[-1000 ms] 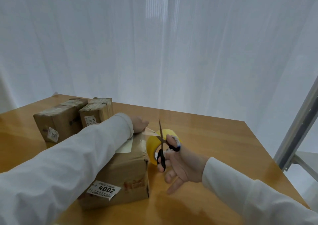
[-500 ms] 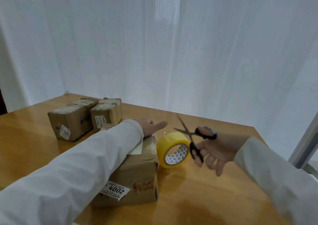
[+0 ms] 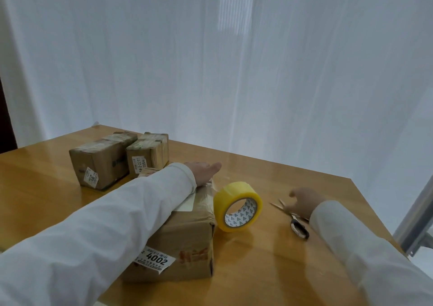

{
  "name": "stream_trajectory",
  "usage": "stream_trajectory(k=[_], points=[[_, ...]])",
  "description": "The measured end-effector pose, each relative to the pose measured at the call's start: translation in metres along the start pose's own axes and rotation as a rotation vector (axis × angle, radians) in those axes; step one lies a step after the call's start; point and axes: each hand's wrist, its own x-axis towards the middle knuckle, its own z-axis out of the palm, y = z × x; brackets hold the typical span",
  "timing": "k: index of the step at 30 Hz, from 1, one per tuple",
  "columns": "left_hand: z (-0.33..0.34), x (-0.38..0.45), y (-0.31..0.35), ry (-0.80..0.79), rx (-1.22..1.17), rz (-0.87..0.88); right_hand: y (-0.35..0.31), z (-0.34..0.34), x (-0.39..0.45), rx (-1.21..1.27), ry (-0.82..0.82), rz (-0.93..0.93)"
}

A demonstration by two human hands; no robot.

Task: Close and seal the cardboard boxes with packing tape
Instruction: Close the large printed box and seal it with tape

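A cardboard box [image 3: 187,242] with a "4002" label lies on the wooden table [image 3: 269,277], and clear tape runs over its top. My left hand [image 3: 203,171] presses flat on the far end of that top, fingers straight. A yellow tape roll [image 3: 237,206] stands on edge against the box's right side. To the right, black-handled scissors [image 3: 299,229] lie on the table. My right hand [image 3: 304,202] rests over their blades, and the visible handle loop by my wrist has no finger in it.
Two smaller taped boxes [image 3: 100,163] [image 3: 150,153] stand side by side at the back left. A metal frame [image 3: 417,219] rises past the table's right edge. White curtains hang behind the table.
My right hand carried the scissors from the tape roll to the right and laid them on the table. The roll now stands free beside the box. My left hand stays on the box.
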Motion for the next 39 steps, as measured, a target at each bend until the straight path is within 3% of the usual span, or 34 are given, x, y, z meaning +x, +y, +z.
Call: stream_trajectory(k=[2,4,7,10,14,16,18,20,23,26,29,32,34,37,39], points=[[0.001,0.001,0.000,0.005,-0.015,-0.005,-0.025,-0.006,0.000,0.374,0.082,-0.216],[0.001,0.002,0.000,0.009,-0.012,-0.006,-0.055,-0.008,-0.008,0.657,0.032,-0.362],[0.003,0.004,-0.002,0.022,0.003,-0.017,-0.077,0.001,-0.009,0.624,-0.062,-0.460],[0.005,0.010,-0.007,0.033,0.015,-0.034,-0.064,-0.004,0.002,0.593,-0.137,-0.431],[0.007,0.016,-0.013,0.058,-0.035,-0.017,-0.036,-0.017,0.014,0.654,0.124,-0.299],[0.007,0.016,-0.013,0.075,-0.065,-0.026,-0.025,-0.012,0.019,0.424,0.235,-0.243],[0.008,0.016,-0.012,0.083,-0.056,-0.046,-0.021,0.003,0.023,0.198,0.180,-0.218],[0.008,0.014,-0.010,0.093,-0.035,-0.060,-0.024,0.009,0.022,0.182,0.144,-0.236],[0.006,0.009,-0.006,0.083,-0.044,-0.071,-0.051,-0.002,0.010,0.485,0.213,-0.310],[0.006,0.007,-0.005,0.087,-0.062,-0.091,-0.099,-0.011,-0.017,0.876,-0.023,-0.350],[0.004,0.001,-0.002,0.100,-0.042,-0.088,-0.125,-0.005,-0.028,0.946,-0.054,-0.400],[0.003,-0.004,0.000,0.094,-0.048,-0.073,-0.132,0.007,-0.027,1.069,-0.044,-0.333],[0.002,-0.007,0.000,0.091,-0.076,-0.063,-0.139,0.023,-0.026,0.906,-0.041,-0.314],[0.002,-0.011,-0.001,0.099,-0.082,-0.053,-0.150,0.054,-0.029,0.207,-0.051,-0.399],[0.002,-0.014,-0.001,0.116,-0.054,-0.057,-0.145,0.063,-0.027,0.073,-0.045,-0.388]])
